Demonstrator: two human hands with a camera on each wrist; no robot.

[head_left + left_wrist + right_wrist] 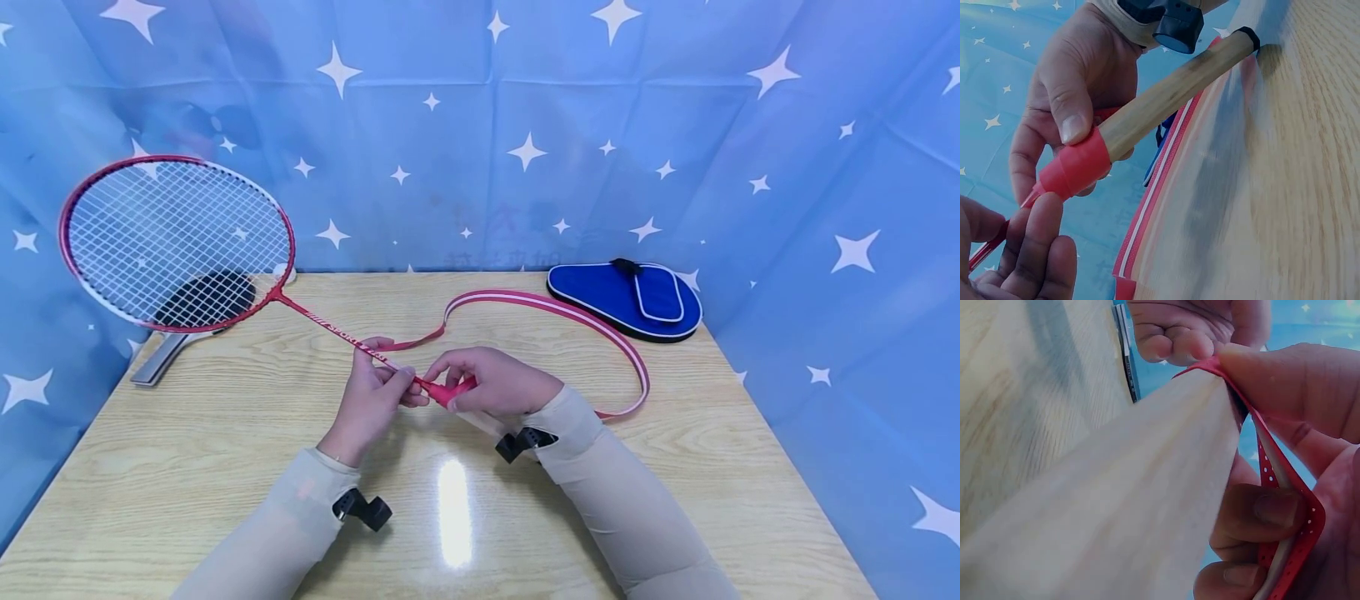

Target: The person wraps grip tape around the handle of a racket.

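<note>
A red and white badminton racket (180, 242) slants across the left half of the head view, its strung head at the upper left. My left hand (371, 396) holds its thin shaft just above the handle. Red grip tape (1075, 164) is wrapped round the upper end of the bare wooden handle (1172, 94), which has a dark end cap. My right hand (498, 382) pinches the tape at the wrapped part. In the right wrist view, a perforated stretch of tape (1297, 519) runs through its fingers. The loose tape loops over the table to the right.
A table tennis paddle (159, 358) lies at the back left, its black blade behind the racket strings. Near it a white ball (283, 271) is partly hidden. A blue paddle case (600, 292) lies at the back right of the wooden table (225, 425). Behind hangs a star-patterned blue curtain (450, 192).
</note>
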